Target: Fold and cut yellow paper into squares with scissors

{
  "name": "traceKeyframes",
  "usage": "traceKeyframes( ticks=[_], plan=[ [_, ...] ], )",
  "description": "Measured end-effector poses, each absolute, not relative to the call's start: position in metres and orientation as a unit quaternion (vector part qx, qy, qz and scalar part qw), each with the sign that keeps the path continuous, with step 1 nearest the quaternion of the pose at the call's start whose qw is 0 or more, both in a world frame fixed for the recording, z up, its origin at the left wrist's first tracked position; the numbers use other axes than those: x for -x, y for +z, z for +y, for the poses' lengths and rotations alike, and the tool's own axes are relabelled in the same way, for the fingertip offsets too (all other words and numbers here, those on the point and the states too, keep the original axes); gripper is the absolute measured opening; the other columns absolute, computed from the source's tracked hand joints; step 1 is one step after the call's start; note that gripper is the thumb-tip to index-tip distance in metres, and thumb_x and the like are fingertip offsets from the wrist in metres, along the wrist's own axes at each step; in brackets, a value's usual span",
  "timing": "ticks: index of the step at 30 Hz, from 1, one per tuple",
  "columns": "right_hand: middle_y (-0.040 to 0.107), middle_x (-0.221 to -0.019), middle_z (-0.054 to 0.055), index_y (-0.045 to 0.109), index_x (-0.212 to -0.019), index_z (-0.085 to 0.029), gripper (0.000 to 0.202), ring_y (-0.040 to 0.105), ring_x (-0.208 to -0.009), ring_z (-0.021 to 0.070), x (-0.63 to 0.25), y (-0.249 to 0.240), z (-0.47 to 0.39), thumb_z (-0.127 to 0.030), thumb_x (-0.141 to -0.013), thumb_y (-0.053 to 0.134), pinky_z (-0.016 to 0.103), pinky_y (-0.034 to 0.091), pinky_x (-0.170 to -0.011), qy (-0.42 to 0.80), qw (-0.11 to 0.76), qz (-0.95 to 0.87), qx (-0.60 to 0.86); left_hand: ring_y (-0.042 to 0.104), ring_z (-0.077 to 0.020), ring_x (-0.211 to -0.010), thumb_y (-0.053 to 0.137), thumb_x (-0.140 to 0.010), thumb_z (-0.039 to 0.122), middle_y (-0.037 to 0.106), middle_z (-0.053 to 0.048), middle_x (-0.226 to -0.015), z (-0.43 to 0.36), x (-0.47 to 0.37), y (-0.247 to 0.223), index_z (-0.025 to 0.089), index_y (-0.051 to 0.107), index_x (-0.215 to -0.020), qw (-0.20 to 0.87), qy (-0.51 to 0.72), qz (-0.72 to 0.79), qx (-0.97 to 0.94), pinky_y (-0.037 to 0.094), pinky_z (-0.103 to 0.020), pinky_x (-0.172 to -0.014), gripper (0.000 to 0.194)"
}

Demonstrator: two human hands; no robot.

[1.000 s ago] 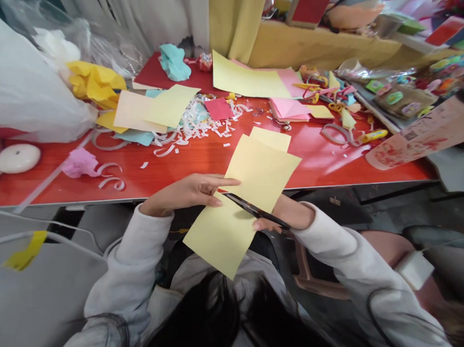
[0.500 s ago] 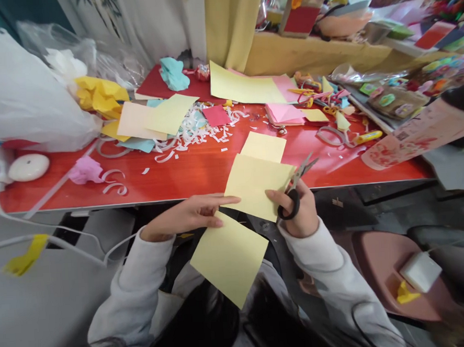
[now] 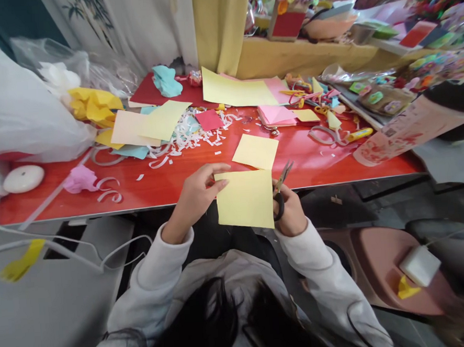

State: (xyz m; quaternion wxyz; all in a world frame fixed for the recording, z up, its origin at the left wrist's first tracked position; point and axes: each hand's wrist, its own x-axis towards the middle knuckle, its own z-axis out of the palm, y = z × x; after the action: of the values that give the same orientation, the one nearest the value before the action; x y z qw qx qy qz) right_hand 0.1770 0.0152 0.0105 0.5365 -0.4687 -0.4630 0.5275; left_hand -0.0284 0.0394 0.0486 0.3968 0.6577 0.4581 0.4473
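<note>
White bag: A bulging white bag (image 3: 24, 113) is standing at the far left, on the worktop (image 3: 150, 186), whose surface is showing red.
Round case: A white rounded case (image 3: 24, 179) is lying in front of the bag.
Crumpled paper: A pink crumpled piece (image 3: 79, 180) is resting near the front edge, while a yellow crumpled piece (image 3: 96, 106) is leaning farther back, beside the bag.
Loose sheets: A pale peach sheet (image 3: 129, 128) is lying partly under a pale yellow sheet (image 3: 166, 120).
Shreds: White paper shreds (image 3: 192, 136) are spreading to the right of those sheets, with a crimson square (image 3: 209, 120) lying on them.
Left hand: The left hand (image 3: 196, 194) is pinching the upper left corner of the held sheet, its thumb pressing on the face; this grip is closed.
Held sheet: The yellow held sheet (image 3: 245, 200) is hanging between the two hands, at the worktop's near edge.
Spare square: Another yellow square (image 3: 256, 150) is lying on the worktop, just beyond the held sheet.
Right hand: The right hand (image 3: 291, 214) is gripping black-handled scissors (image 3: 281, 181) just beside the sheet's right edge; the blades are pointing away from the body. Whether its fingers are also touching the sheet, I cannot tell.
Cup: A pink-patterned cup (image 3: 402, 126) with a black top is tilting at the right end.
</note>
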Motion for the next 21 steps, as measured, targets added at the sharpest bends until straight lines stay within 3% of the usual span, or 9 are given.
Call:
traceKeyframes(
  ticks=[4,7,10,15,18,21],
  plan=[
    [0.07,-0.088,0.002,0.06,-0.103,-0.022,0.052,0.066,-0.08,0.0209,-0.177,0.013,0.014,-0.036,-0.056,0.078,0.034,0.053,-0.075,0.555,0.52,-0.463,0.455,0.056,-0.0172,-0.099,0.059,-0.079,0.024,0.06,-0.005,-0.106,0.042,0.023,0.049,0.019,0.063,-0.091,0.285,0.445,0.473,-0.705,0.044,-0.027,-0.08,0.013],
    [0.069,-0.09,0.002,0.06,-0.102,-0.023,0.05,0.065,-0.081,0.0205,-0.177,0.017,0.012,-0.033,-0.057,0.077,0.033,0.053,-0.075,0.544,0.51,-0.471,0.471,0.055,-0.0174,-0.103,0.059,-0.079,0.025,0.062,-0.003,-0.106,0.04,0.023,0.049,0.019,0.06,-0.085,0.302,0.436,0.484,-0.696,0.039,-0.028,-0.089,0.008],
    [0.068,-0.092,0.002,0.06,-0.103,-0.023,0.048,0.065,-0.082,0.0202,-0.176,0.016,0.009,-0.034,-0.059,0.076,0.032,0.053,-0.076,0.528,0.517,-0.488,0.464,0.058,-0.0166,-0.088,0.06,-0.079,0.031,0.065,-0.001,-0.093,0.037,0.02,0.048,0.02,0.06,-0.086,0.343,0.427,0.521,-0.654,0.042,-0.028,-0.08,0.013],
    [0.066,-0.084,0.0,0.06,-0.108,-0.024,0.049,0.063,-0.073,0.0171,-0.173,0.012,0.008,-0.033,-0.062,0.074,0.03,0.052,-0.07,0.517,0.536,-0.485,0.458,0.055,-0.0149,-0.086,0.062,-0.078,0.029,0.062,-0.002,-0.096,0.034,0.01,0.044,0.021,0.062,-0.094,0.339,0.504,0.52,-0.6,0.041,-0.026,-0.08,0.019],
    [0.063,-0.075,-0.001,0.06,-0.109,-0.023,0.049,0.06,-0.065,0.0151,-0.169,0.015,0.007,-0.035,-0.064,0.073,0.028,0.05,-0.062,0.497,0.57,-0.449,0.476,0.054,-0.0131,-0.072,0.064,-0.076,0.035,0.061,-0.001,-0.088,0.033,0.004,0.041,0.021,0.064,-0.091,0.342,0.536,0.547,-0.545,0.043,-0.026,-0.069,0.02],
    [0.062,-0.07,-0.002,0.059,-0.112,-0.023,0.052,0.058,-0.06,0.0136,-0.167,0.019,0.003,-0.038,-0.065,0.074,0.028,0.05,-0.058,0.47,0.617,-0.412,0.478,0.056,-0.014,-0.072,0.063,-0.076,0.035,0.062,-0.001,-0.083,0.034,-0.002,0.037,0.019,0.063,-0.089,0.357,0.58,0.53,-0.505,0.045,-0.025,-0.066,0.02]
  ],
)
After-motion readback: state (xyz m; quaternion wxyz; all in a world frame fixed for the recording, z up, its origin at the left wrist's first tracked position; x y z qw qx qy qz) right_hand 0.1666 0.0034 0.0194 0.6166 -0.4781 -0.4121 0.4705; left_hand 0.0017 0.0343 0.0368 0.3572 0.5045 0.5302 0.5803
